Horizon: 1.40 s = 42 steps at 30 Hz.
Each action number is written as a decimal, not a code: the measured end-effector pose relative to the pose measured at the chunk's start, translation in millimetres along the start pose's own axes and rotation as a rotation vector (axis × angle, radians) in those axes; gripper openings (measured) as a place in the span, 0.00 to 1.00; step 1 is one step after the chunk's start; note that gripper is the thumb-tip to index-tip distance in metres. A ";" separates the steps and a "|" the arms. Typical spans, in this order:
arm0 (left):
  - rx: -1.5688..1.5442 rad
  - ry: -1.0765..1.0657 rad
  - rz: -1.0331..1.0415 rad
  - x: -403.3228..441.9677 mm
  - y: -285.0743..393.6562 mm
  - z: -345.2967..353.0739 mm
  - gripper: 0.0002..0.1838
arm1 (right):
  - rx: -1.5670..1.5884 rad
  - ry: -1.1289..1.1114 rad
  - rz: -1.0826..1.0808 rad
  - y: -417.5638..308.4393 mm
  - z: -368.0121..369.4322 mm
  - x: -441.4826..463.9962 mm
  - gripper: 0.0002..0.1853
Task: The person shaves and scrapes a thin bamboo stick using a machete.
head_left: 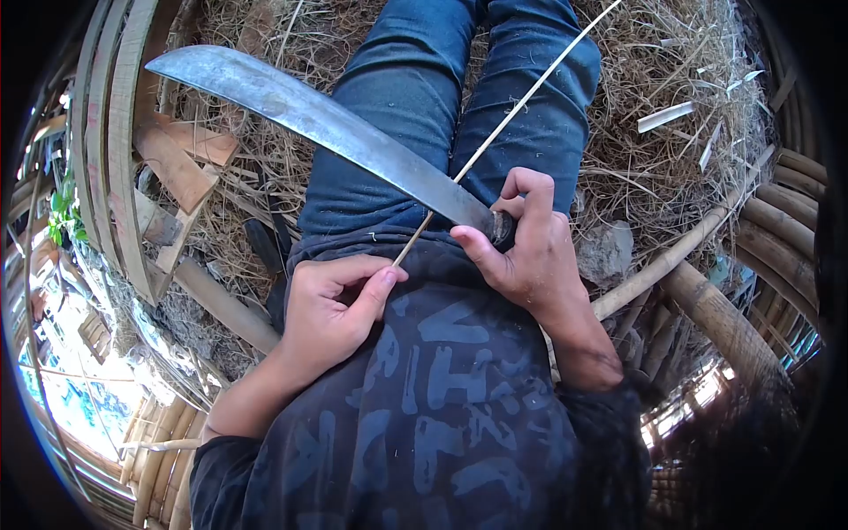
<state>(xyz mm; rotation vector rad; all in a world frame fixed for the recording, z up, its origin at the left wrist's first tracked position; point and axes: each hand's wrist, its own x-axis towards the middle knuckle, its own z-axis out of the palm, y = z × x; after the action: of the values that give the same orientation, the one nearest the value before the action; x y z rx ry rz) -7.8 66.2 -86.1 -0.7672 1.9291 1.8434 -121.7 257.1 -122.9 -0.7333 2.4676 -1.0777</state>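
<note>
My left hand (340,300) pinches the near end of a thin bamboo strip (517,108) between thumb and fingertips, just above my lap. The strip slants up to the right, over my jeans and past the top edge of the view. In my right hand (530,238) is a machete (327,132), gripped near its dark handle (502,228), which the hand partly hides. The long grey blade points to the upper left, across both thighs. Blade and strip cross near the handle end of the blade; whether they touch I cannot tell.
Dry straw and shavings (654,168) cover the ground, with a pale split strip (665,117) at the right. Wooden slats (132,150) and board pieces (172,163) stand on the left. Bamboo poles (724,322) and a grey stone (605,252) lie on the right.
</note>
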 end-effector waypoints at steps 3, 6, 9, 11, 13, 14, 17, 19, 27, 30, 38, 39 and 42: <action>-0.098 -0.028 -0.088 0.7 3.8 -0.6 0.07 | -0.005 -0.012 0.004 -2.5 -2.9 -0.5 0.34; -0.143 -0.039 -0.127 2.1 5.3 -1.1 0.07 | -0.019 -0.008 -0.027 -5.0 -5.3 -0.5 0.33; -0.171 -0.053 -0.155 2.9 5.4 0.1 0.07 | -0.031 0.002 -0.066 -5.0 -5.1 -1.2 0.33; -0.178 -0.050 -0.154 3.4 4.7 1.0 0.07 | -0.024 0.007 -0.078 -4.4 -5.3 -1.6 0.33; -0.179 -0.054 -0.146 3.1 3.0 1.3 0.07 | -0.027 0.003 -0.071 -3.9 -5.9 -2.3 0.32; -0.178 -0.054 -0.147 3.2 3.4 0.9 0.07 | -0.025 0.003 -0.070 -3.8 -6.8 -2.8 0.32; -0.201 -0.049 -0.192 4.2 4.7 0.2 0.06 | -0.060 -0.014 -0.054 -4.8 -11.0 -3.3 0.32; -0.186 -0.062 -0.190 4.8 4.2 0.8 0.07 | -0.051 -0.040 -0.017 -5.6 -13.3 -2.9 0.32; -0.188 -0.094 -0.116 4.5 -6.6 5.3 0.08 | -0.023 0.010 0.002 15.5 -4.4 -2.1 0.32; -0.226 -0.104 -0.117 4.4 -10.4 5.7 0.08 | -0.005 -0.012 0.107 14.7 -6.8 -0.8 0.32; -0.294 -0.139 -0.165 4.2 -7.8 6.2 0.09 | 0.007 0.068 0.108 27.8 -7.1 3.8 0.30; -0.286 -0.141 -0.159 4.4 -9.0 6.8 0.09 | 0.009 0.053 0.116 31.5 -6.4 2.9 0.30; -0.310 -0.157 -0.181 4.3 -8.7 6.2 0.09 | 0.062 0.053 0.035 24.7 -5.5 -3.5 0.29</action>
<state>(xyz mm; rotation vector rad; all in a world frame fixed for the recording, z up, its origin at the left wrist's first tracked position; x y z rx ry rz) -6.6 71.7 -96.1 -0.8311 1.4476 2.0450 -129.5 276.5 -137.5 -0.6482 2.4687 -1.1697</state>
